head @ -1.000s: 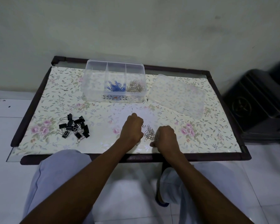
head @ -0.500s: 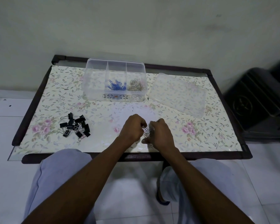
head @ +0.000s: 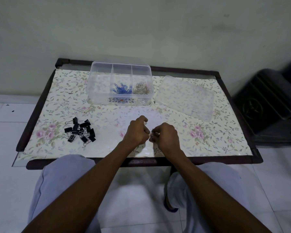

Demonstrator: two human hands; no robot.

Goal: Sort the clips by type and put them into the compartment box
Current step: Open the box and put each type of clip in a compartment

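Both hands, left hand (head: 136, 131) and right hand (head: 166, 134), pinched silver clips (head: 152, 134) together; next, probably, carrying them to the box's (head: 97, 91) right compartment.

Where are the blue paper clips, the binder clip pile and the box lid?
blue paper clips (head: 122, 89): head view, middle of the heap in the box's centre compartment.
binder clip pile (head: 81, 130): head view, centre of the black cluster.
box lid (head: 186, 97): head view, its flat clear face.

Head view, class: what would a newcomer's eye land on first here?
Both hands, left and right, pinch silver clips near the table's front edge. Black binder clips lie heaped at left. Behind, the clear box holds blue clips in its middle compartment.
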